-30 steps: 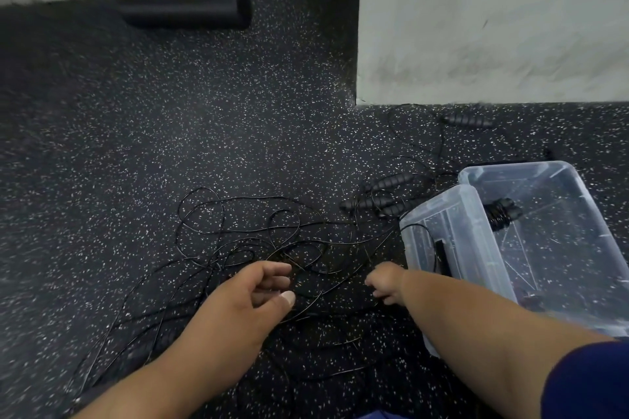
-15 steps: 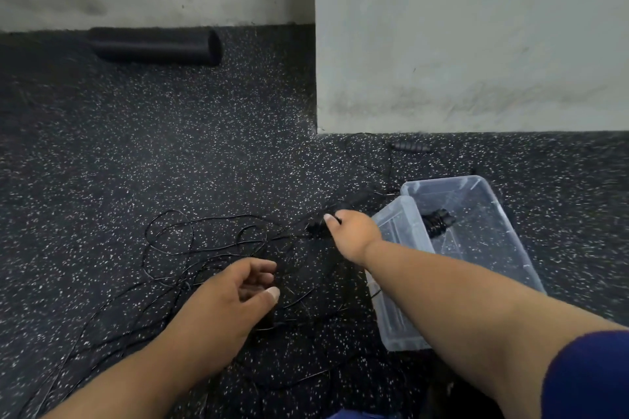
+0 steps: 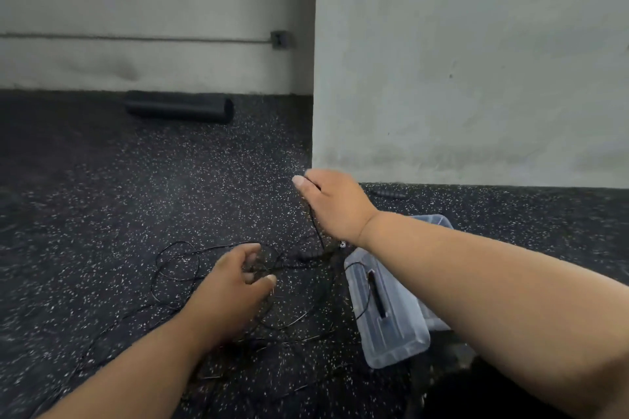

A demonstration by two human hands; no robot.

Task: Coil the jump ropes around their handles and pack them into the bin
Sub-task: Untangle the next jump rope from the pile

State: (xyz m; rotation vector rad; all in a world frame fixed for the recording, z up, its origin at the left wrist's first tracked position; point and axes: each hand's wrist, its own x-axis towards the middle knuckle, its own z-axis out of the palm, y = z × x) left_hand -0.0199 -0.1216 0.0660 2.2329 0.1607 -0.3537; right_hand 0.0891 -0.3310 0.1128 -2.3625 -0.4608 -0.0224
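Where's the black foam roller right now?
Head view, upper left: the black cylindrical foam roller lies on the speckled rubber floor against the back wall's base, left of the wall corner.

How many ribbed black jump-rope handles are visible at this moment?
2. One ribbed black handle lies at the wall base; a second handle lies on the speckled floor below the right hand. Others may be hidden behind the arm or in the clear plastic bin.
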